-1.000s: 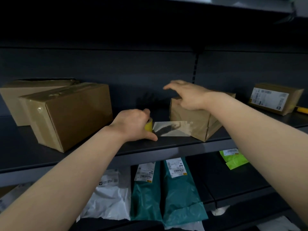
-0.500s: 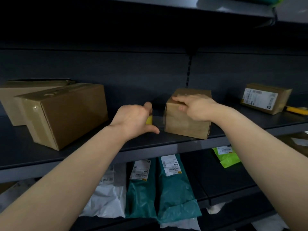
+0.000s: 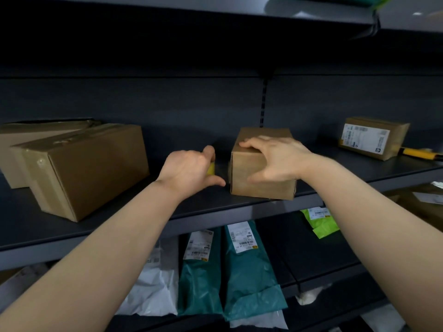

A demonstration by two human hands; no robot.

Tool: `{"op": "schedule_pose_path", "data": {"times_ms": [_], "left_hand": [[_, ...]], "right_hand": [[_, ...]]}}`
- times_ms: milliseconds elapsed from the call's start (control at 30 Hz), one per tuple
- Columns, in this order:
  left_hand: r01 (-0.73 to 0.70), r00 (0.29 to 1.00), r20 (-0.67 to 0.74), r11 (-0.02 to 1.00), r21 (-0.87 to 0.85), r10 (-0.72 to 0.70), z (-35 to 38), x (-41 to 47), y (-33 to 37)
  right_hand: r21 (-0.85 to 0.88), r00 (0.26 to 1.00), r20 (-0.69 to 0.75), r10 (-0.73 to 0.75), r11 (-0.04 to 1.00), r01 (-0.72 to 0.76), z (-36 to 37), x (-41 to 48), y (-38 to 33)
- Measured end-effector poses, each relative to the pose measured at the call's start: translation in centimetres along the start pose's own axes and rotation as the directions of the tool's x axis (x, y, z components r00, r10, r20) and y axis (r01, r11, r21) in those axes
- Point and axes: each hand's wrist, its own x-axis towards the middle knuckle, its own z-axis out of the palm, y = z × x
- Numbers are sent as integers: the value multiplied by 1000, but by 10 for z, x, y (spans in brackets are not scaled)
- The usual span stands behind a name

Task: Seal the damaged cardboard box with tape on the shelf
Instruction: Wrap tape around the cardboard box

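The left hand (image 3: 189, 171) is clenched around a yellow tape roll (image 3: 211, 167). Most of the roll is hidden behind the palm, and only its yellow rim shows between forefinger and thumb. The right hand (image 3: 278, 159) grasps the small box (image 3: 261, 185): the fingers lie over the top and its left front corner, and the thumb presses on the front face.

The small box stands upright at the front edge of the shelf (image 3: 215, 219), near the middle of its length. The tape roll is just beside the left face of the box. The gap between them is too dim to show whether tape spans it.

A large box (image 3: 91, 168) sits toward the left end of the shelf, with a second box (image 3: 36, 140) behind it. A labelled box (image 3: 374, 137) sits at the right end, near the back, and a yellow-handled tool (image 3: 417, 153) lies beside it.

On the lower shelf (image 3: 311, 264), two teal bags (image 3: 201, 279) lie side by side. A white bag (image 3: 153, 291) lies to their left and a green bag (image 3: 322, 224) to their right.
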Motion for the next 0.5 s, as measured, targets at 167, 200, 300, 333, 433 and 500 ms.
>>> {"op": "schedule_pose_path", "data": {"times_ms": [167, 200, 300, 333, 433, 500], "left_hand": [[-4, 1000, -4, 1000, -10, 3, 0, 9, 4], [-9, 1000, -3, 1000, -24, 9, -1, 10, 5], [-20, 1000, 2, 998, -65, 21, -7, 8, 17], [-15, 1000, -7, 996, -85, 15, -10, 7, 24], [36, 999, 14, 986, -162, -34, -14, 6, 39], [59, 998, 41, 974, -218, -52, -17, 5, 40]], "right_hand": [[-68, 976, -215, -33, 998, 19, 15, -1, -4], [-45, 976, -214, -34, 999, 25, 14, -1, -1], [-5, 990, -141, -29, 1000, 28, 6, -6, 10], [-18, 995, -97, -12, 1000, 10, 1, -9, 10], [11, 997, 9, 80, 997, -80, -5, -16, -7], [73, 988, -67, 136, 989, -131, 4, -19, -22]]}}
